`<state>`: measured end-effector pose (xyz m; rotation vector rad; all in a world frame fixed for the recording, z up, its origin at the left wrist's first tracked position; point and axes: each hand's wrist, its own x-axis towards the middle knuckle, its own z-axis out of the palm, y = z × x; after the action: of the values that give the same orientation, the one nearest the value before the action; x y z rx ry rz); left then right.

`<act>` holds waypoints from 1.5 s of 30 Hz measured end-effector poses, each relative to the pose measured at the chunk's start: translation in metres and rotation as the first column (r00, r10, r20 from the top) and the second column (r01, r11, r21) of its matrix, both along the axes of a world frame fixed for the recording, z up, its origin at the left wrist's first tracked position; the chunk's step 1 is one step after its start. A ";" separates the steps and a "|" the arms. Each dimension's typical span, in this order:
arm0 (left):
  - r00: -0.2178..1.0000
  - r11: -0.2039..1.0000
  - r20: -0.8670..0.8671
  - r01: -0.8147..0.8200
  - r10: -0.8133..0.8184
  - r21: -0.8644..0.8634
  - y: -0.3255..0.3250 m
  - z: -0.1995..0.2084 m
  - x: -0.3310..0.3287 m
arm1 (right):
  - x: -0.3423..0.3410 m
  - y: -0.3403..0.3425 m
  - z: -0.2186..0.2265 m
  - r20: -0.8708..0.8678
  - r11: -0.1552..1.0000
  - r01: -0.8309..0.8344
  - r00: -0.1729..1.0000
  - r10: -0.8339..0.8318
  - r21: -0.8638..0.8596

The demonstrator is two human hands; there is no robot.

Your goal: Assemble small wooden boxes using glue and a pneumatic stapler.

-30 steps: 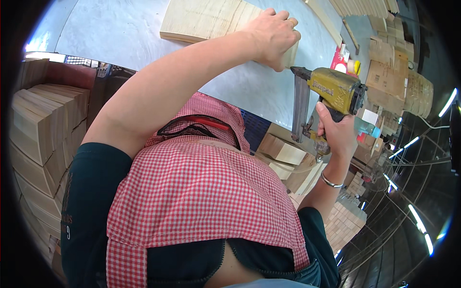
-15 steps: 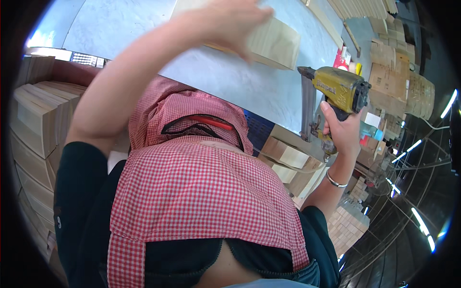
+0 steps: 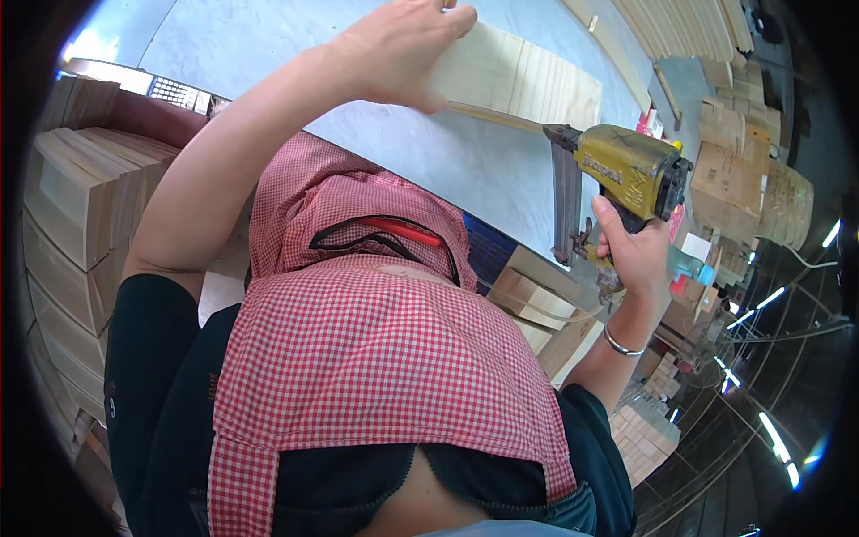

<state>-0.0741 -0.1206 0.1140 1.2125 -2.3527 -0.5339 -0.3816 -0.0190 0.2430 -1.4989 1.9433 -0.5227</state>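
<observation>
A pale wooden piece [image 3: 528, 76], long and box-like with a thin near side, lies on the light worktable [image 3: 420, 148]. My left hand [image 3: 394, 54] grips its left part, the thumb at the near edge and the fingers reaching over the top; some fingertips are cut off by the frame. My right hand [image 3: 635, 255] is wrapped round the handle of a yellow and black pneumatic nail gun [image 3: 626, 166]. The gun's nose points left, close to the near right corner of the wooden piece; whether it touches cannot be made out.
Stacked wooden parts [image 3: 76, 197] rise at the left. Thin wooden strips [image 3: 662, 31] lie at the far right, with cardboard boxes [image 3: 729, 152] beyond. A pale air hose [image 3: 546, 313] runs below the gun, near more wooden pieces [image 3: 528, 295].
My left hand has come down from a blurred sweep and closed on the wooden piece. The piece has shifted right, and the nail gun has moved slightly left toward it.
</observation>
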 end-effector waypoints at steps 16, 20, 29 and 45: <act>0.999 0.999 -0.029 -0.029 0.028 -0.021 0.008 0.016 0.000 | 0.013 -0.009 -0.006 0.007 0.994 0.030 1.000 -0.031 0.104; 1.000 1.000 -0.010 -0.008 0.008 0.008 0.000 0.003 0.000 | 0.011 -0.011 -0.005 0.010 0.990 0.038 0.999 -0.040 0.135; 0.974 0.994 -0.225 0.056 -0.034 0.092 0.000 -0.028 0.014 | 0.034 -0.003 -0.003 -0.038 0.999 0.031 0.999 -0.030 0.019; 0.870 0.999 -0.491 0.039 -0.035 -0.002 -0.002 -0.023 -0.032 | 0.038 -0.011 0.019 -0.006 0.959 -0.280 0.960 0.280 0.039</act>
<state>-0.1062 -0.1230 0.0906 0.8998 -1.9382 -0.7643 -0.3435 -0.0299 0.2622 -1.7193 1.6998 -0.3499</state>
